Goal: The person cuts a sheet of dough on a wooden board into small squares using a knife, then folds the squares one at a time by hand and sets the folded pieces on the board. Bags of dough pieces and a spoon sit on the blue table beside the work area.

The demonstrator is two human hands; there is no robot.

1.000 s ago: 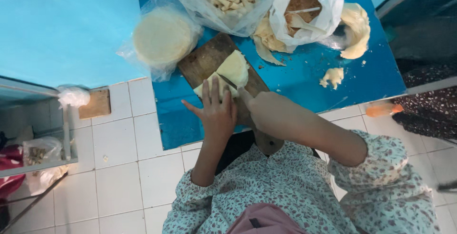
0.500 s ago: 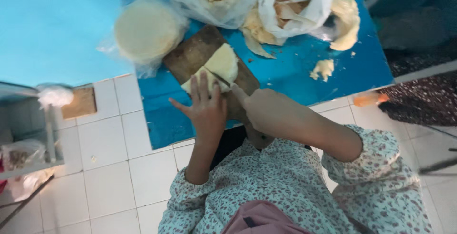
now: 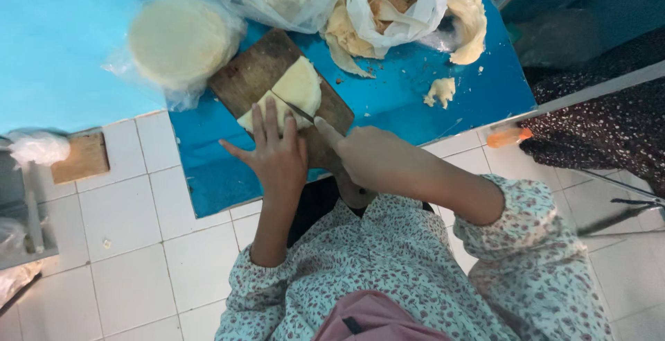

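Left hand (image 3: 277,154) flat, fingers (image 3: 271,116) spread forward, right hand (image 3: 370,157) fisted, forefinger extended, forearms converging

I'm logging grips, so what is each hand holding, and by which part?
The right hand holds a knife by its handle. The left hand grips nothing; its fingers press flat on the pale dough sheet.

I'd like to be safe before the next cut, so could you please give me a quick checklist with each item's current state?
1. Left hand flat on the pale dough sheet: ok.
2. Right hand gripping the knife: ok.
3. Left fingertips apart from the blade: cannot tell, very close.
4. Dough lying on the wooden board: ok.
5. Board fully on the blue table: ok.
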